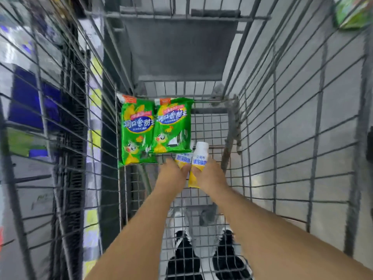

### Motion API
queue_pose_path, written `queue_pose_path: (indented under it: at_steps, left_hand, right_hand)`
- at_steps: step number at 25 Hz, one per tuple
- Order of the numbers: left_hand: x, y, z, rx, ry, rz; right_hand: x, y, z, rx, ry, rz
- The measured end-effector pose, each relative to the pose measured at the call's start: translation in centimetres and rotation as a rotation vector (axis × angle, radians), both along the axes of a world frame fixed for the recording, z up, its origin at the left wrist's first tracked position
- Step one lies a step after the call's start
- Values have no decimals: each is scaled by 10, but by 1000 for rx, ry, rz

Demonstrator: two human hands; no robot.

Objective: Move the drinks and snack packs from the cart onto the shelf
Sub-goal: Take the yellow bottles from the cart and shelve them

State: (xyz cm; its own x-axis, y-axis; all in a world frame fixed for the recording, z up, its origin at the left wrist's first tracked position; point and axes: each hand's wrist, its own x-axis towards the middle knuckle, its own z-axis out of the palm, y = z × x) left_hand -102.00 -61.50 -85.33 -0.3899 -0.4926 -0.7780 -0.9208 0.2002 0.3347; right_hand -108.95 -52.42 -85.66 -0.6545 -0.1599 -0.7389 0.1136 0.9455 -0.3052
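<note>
A: What is counted, from largest down?

B: One wire cart is seen from above, its mesh floor bare on the right side. Two green snack packs are laid flat side by side at the far left of the cart floor, touching along one edge. Two small drink bottles, white with yellow lower halves, are found just below the packs.

A: And the hands?

B: Two are reached down into the cart. The left hand is wrapped around the left bottle, of which only the label shows above the fingers. The right hand is closed on the right bottle, whose white cap is pointed away from the person. Each grip is held tight around its bottle.

A: The surroundings?

B: Grey floor tiles are seen through the mesh. Two black-and-white shoes are visible beneath the cart. Blurred shelving with blue and yellow goods is seen at left; another green pack is glimpsed at top right.
</note>
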Motion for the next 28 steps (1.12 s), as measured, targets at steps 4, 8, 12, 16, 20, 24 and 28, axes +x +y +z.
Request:
queue_pose_path:
  at_steps: [4, 8, 12, 16, 20, 24, 28]
  left_hand:
    - [0, 3, 18, -58, -32, -66]
    - [7, -1, 24, 45, -84, 75]
    - [19, 4, 39, 224, -134, 209]
    - [39, 11, 96, 400, -27, 460]
    - [47, -16, 195, 409, 170, 560]
    - [56, -52, 317, 322, 411, 656]
    - [85, -69, 428, 129, 552, 699]
  right_hand:
    - [-1, 4, -3, 40, -86, -44]
    - [4, 7, -4, 144, -136, -42]
    - [3, 10, 14, 133, -117, -20]
    - [-7, 16, 77, 26, -89, 53]
    - [-24, 7, 179, -154, -74, 70]
    - [-28, -29, 298, -338, -36, 227]
    - [-15, -61, 417, -519, 76, 421]
